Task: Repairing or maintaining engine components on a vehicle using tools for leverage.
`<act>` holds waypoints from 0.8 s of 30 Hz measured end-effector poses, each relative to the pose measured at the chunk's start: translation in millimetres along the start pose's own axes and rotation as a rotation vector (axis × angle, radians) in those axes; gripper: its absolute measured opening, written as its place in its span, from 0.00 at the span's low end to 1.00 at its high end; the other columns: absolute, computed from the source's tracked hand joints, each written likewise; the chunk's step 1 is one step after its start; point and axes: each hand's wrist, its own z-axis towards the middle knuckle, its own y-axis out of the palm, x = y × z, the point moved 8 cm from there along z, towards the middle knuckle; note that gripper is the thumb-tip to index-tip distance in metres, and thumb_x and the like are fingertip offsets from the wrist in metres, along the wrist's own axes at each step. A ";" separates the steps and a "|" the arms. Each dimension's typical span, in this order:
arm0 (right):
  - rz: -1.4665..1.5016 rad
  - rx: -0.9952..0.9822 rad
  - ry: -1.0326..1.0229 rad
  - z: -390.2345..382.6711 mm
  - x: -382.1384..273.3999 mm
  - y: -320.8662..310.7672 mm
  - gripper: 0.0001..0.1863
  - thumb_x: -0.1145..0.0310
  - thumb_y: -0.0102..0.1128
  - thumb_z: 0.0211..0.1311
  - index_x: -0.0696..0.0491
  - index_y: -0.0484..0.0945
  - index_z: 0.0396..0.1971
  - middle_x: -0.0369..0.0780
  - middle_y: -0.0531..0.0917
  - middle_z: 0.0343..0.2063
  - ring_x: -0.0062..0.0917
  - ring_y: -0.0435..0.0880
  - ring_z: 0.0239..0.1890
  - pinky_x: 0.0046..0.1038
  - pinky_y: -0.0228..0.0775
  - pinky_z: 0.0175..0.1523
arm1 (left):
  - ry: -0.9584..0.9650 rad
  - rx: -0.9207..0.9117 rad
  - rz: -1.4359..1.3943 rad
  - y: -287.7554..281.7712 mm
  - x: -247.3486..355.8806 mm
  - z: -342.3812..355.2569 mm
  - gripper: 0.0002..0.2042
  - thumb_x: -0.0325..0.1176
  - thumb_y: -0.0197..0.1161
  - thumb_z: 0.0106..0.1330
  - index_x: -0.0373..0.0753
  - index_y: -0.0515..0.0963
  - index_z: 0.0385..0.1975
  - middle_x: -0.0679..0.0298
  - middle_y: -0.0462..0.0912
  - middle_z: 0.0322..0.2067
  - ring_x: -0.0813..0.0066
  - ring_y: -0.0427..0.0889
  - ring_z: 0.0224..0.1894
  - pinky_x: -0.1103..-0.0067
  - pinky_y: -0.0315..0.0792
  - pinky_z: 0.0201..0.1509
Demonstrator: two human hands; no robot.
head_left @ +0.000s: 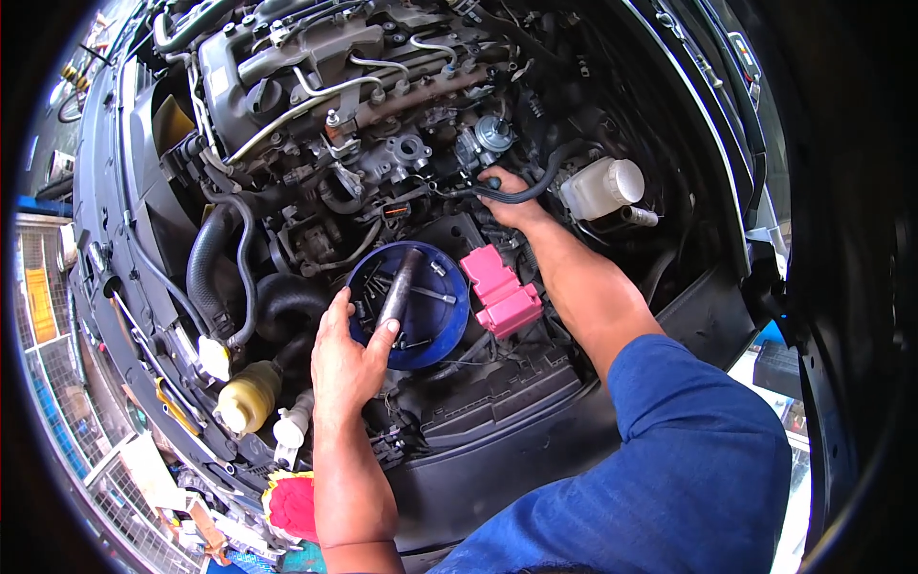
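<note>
My left hand is at the near left rim of a blue bowl, its fingers curled at the edge and its thumb by the lower end of a shiny metal bar. The bar lies slanted across the bowl, among bolts and other small metal parts. Farther right, my right hand reaches into the engine bay, closed around something dark beside a black hose. Most of those fingers are hidden. Just beyond that hand is a round silver actuator.
A pink box-shaped cover stands right of the bowl. Beyond lies the engine with metal pipes. A white reservoir is at the right, a yellowed one at the left. A red cloth hangs over the near left edge.
</note>
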 end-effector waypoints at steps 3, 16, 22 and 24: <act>0.071 0.017 0.013 2.0 5.0 -4.9 0.16 0.73 0.70 0.55 0.55 0.77 0.43 0.41 0.83 0.28 0.23 0.81 0.31 0.30 0.75 0.39 | -0.013 -0.014 -0.007 -0.1 2.9 1.2 0.37 0.39 0.73 0.57 0.38 0.65 0.67 0.46 0.77 0.57 0.52 0.78 0.58 0.66 0.74 0.57; -0.149 -0.079 0.110 13.2 42.0 11.2 0.24 0.61 0.71 0.55 0.58 0.77 0.49 0.51 0.84 0.41 0.39 0.85 0.44 0.36 0.77 0.51 | -0.025 -0.184 0.325 22.5 1.9 -1.9 0.33 0.43 0.74 0.53 0.35 0.72 0.58 0.49 0.79 0.52 0.51 0.78 0.56 0.65 0.71 0.61; 0.582 0.087 0.547 -0.9 52.0 10.7 0.18 0.70 0.69 0.59 0.56 0.76 0.48 0.40 0.82 0.31 0.24 0.83 0.28 0.28 0.77 0.33 | -0.063 -0.288 0.622 47.0 -5.5 -4.8 0.32 0.41 0.74 0.52 0.37 0.72 0.56 0.51 0.81 0.47 0.53 0.80 0.52 0.64 0.74 0.56; 0.417 0.107 0.382 11.4 76.3 -7.0 0.18 0.70 0.69 0.58 0.56 0.75 0.47 0.41 0.82 0.30 0.24 0.83 0.28 0.28 0.77 0.31 | 0.020 -0.306 0.727 60.7 5.9 -0.2 0.31 0.39 0.73 0.52 0.37 0.71 0.56 0.51 0.83 0.45 0.52 0.81 0.49 0.63 0.75 0.53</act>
